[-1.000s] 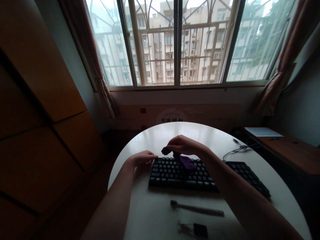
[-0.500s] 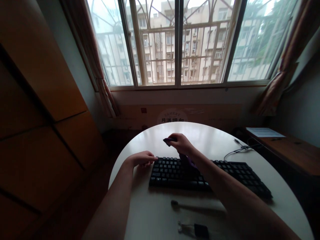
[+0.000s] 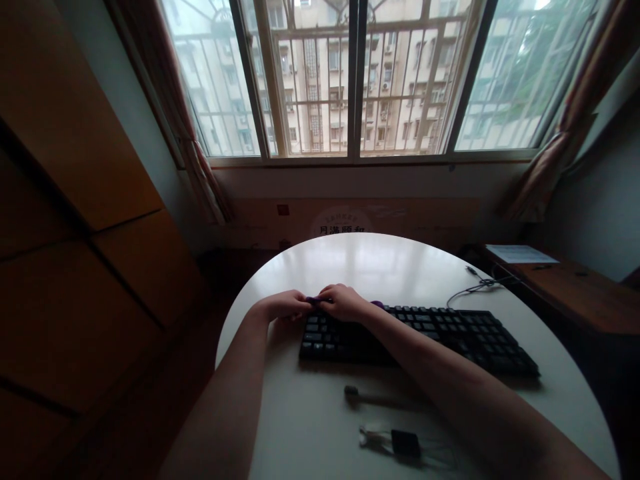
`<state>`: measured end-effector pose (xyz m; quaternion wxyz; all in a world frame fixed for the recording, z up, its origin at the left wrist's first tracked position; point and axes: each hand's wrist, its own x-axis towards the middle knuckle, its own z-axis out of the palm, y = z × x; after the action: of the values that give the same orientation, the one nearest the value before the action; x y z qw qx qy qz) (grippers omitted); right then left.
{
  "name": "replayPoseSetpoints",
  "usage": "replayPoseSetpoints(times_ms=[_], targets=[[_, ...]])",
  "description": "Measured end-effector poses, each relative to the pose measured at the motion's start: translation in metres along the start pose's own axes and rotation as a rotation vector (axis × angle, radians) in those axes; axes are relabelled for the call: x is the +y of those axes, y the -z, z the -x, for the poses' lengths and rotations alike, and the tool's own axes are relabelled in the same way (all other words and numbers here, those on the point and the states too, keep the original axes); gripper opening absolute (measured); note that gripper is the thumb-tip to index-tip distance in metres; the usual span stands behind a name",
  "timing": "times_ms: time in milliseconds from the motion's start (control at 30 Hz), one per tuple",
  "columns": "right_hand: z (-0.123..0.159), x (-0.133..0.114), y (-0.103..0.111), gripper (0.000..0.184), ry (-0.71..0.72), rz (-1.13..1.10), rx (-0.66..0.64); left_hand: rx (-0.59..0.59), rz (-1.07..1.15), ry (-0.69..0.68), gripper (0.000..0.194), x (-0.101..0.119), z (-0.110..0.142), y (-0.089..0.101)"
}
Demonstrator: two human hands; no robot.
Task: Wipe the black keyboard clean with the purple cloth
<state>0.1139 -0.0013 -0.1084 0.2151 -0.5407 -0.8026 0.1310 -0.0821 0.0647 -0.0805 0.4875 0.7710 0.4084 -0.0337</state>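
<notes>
A black keyboard (image 3: 430, 337) lies across the round white table (image 3: 375, 267). My right hand (image 3: 343, 303) is closed on a purple cloth (image 3: 376, 305) and presses it down at the keyboard's far left corner. A bit of purple shows between the two hands and behind my right wrist. My left hand (image 3: 283, 307) rests with curled fingers against the keyboard's left end, touching the right hand's fingertips. Whether the left hand also pinches the cloth I cannot make out.
A small brush (image 3: 375, 398) and a little black-handled tool (image 3: 395, 445) lie on the table in front of the keyboard. The keyboard cable (image 3: 470, 288) trails off to the right. A wooden bench with a paper (image 3: 520, 253) stands at the right. Wooden cabinets fill the left.
My right hand has come down from above the keyboard with the purple cloth and moved left to meet the left hand. The camera has tilted down a little.
</notes>
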Motion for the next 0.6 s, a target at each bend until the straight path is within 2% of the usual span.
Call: replayPoseSetpoints(times_ms=[100,233,433,600], targets=[[-0.001,0.004,0.003,0.031,-0.011,-0.069,-0.021,0.007,0.046,0.016,0.042,-0.001,-0.002,0.000],[0.000,0.008,0.016,0.032,-0.038,-0.116,-0.089,-0.007,0.078,0.039,0.050,-0.001,-0.003,0.000],[0.011,0.016,0.044,0.041,-0.139,-0.036,-0.203,-0.010,0.095,0.037,0.057,-0.001,-0.003,0.001],[0.022,0.021,0.073,0.034,-0.167,0.092,-0.372,-0.011,0.087,0.036,0.057,-0.001,-0.005,0.001]])
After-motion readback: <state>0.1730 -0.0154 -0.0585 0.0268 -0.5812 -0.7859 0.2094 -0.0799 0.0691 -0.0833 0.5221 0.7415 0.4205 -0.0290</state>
